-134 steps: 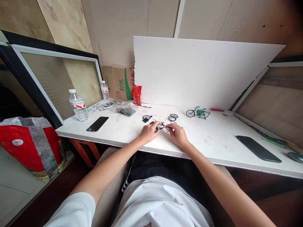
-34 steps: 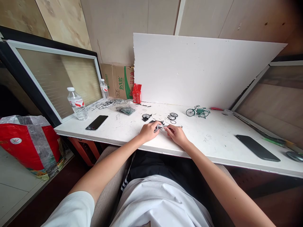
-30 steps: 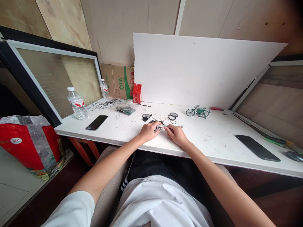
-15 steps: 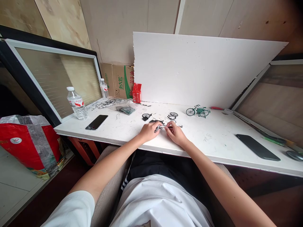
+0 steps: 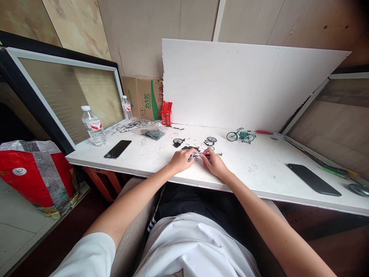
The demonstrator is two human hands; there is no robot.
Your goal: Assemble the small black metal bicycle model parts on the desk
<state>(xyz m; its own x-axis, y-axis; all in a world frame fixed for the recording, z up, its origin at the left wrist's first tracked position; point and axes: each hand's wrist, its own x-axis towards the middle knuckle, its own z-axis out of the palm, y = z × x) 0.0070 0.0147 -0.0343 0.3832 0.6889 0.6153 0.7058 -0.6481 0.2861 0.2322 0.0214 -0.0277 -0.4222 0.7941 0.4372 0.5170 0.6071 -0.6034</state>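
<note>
My left hand (image 5: 181, 160) rests at the table's front with its fingers closed on a small silver piece (image 5: 192, 156), mostly hidden by the fingers. Close beside it, my right hand (image 5: 213, 162) pinches a thin dark rod-like part (image 5: 206, 155), which runs toward the silver piece. Whether the two are joined I cannot tell. Just beyond my hands lie small black model parts (image 5: 192, 148), two spoked wheels (image 5: 211, 139) with a dark curved piece, and another wheel (image 5: 178, 141) beside a black block (image 5: 177, 145).
An upright green model bicycle (image 5: 241, 135) stands right of my hands on the white table (image 5: 268, 154). Phones (image 5: 118, 149) lie at both sides. A plastic bag of parts (image 5: 154, 133), black part frames (image 5: 131, 125), water bottles (image 5: 94, 129) and a red box (image 5: 167, 113) are on the left.
The fingers of my right hand have shifted very slightly around the thin part. Everything else looks the same.
</note>
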